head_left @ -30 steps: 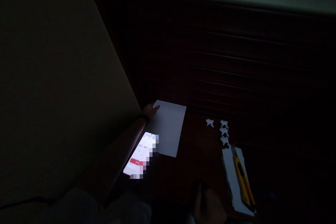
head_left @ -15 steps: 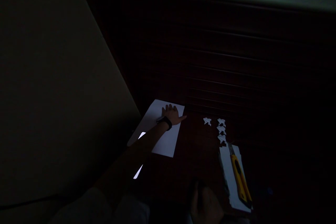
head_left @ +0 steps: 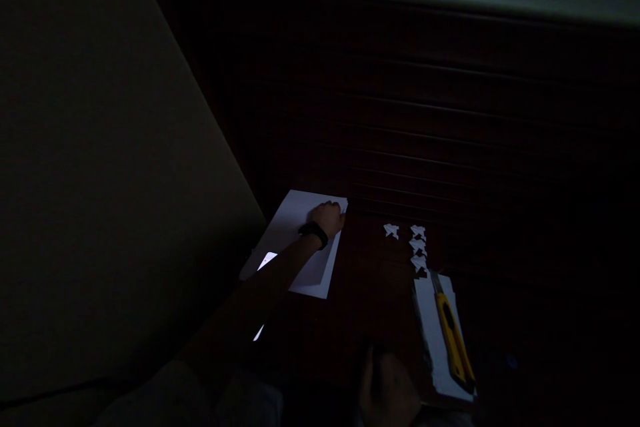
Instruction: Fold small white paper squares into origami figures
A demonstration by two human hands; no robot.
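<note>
My left hand (head_left: 328,218), with a dark band on its wrist, reaches to the far right corner of the white paper sheets (head_left: 280,230). Its fingers are curled and closed on the top sheet, and a shadow falls along the paper's right side. Low in the view, my right hand (head_left: 389,390) is closed and dim, by the near side of the dark table. Whatever it may hold is lost in the darkness. A lit phone screen (head_left: 267,259) shows partly from under my left forearm.
A yellow box cutter (head_left: 453,340) lies on a stack of white paper pieces (head_left: 434,320) at the right. Beyond it are several small folded paper shapes (head_left: 419,247), one (head_left: 391,231) standing apart. A pale wall (head_left: 125,167) rises on the left, dark panelling (head_left: 400,113) behind.
My left hand was spread flat on the paper; its fingers have now curled shut at the sheet's corner. My right hand has stayed nearly still.
</note>
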